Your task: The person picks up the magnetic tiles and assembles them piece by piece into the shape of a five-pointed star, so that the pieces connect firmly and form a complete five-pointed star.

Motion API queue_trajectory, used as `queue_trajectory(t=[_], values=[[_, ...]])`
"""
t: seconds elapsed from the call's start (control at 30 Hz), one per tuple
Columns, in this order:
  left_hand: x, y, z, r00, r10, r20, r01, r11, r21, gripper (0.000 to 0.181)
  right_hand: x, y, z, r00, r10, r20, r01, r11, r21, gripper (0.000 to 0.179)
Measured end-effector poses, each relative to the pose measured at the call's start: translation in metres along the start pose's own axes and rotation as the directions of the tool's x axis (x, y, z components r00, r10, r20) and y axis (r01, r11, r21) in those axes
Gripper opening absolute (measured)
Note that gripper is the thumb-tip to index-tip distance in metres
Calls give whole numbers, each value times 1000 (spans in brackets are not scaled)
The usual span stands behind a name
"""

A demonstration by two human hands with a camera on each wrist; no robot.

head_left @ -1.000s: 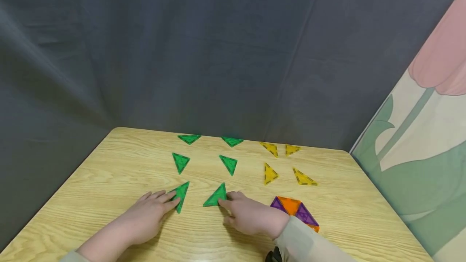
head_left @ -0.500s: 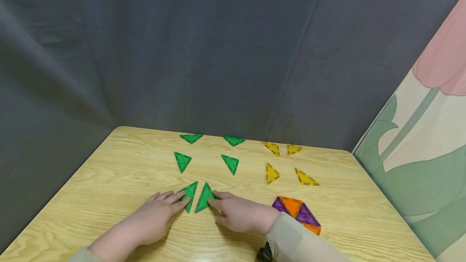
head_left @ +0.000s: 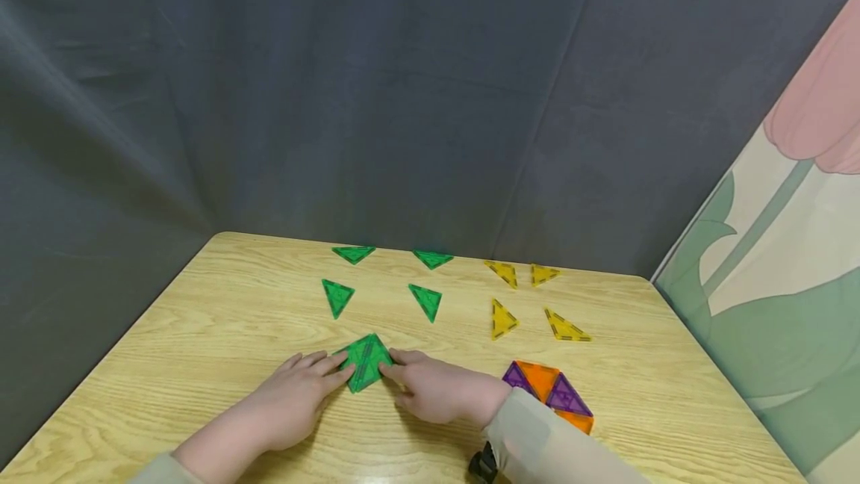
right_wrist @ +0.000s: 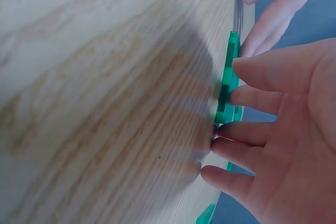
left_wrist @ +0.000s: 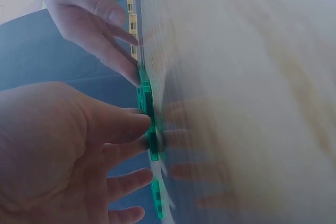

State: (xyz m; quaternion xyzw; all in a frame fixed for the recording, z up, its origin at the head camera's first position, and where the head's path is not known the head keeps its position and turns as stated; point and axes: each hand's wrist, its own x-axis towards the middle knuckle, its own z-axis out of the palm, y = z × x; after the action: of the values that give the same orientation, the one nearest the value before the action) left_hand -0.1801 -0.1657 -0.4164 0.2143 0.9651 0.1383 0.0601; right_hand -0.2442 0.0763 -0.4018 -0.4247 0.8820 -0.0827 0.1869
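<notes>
Two green triangular magnetic tiles lie flat near the front of the table, long edges together, forming one four-sided shape in the head view. My left hand touches the left tile with its thumb and forefinger; its other fingers spread out over the table. From the other side, my right hand touches the right tile with thumb and forefinger. In the left wrist view, the left hand's thumb rests at the edge of a green tile. The right wrist view shows a green tile at the fingertips.
Behind stand more green triangles in two rows. Several yellow triangles lie to the right. An orange and purple tile shape is partly behind the right forearm. A dark curtain hangs beyond the wooden table.
My right hand has slid its green tile left, turning it, while my left hand's tile moved slightly right. The gap between them has closed and their edges now meet.
</notes>
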Motion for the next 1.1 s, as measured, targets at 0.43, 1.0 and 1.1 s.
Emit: queue_trajectory(t=[0.43,1.0,1.1], values=[[1,1,0,1000,9,7,-9,1000,14,44,-3,-7,8,999,21,-48,-24,998,-59,58],[1,2,1,1000,-20,-7,20,999,32,44,-4,-7,11,998,-18,-55,13,997,-79,59],[0,3,0,1000,-14,-8,14,1000,22,44,-4,-7,10,998,-18,-54,14,997,-71,59]])
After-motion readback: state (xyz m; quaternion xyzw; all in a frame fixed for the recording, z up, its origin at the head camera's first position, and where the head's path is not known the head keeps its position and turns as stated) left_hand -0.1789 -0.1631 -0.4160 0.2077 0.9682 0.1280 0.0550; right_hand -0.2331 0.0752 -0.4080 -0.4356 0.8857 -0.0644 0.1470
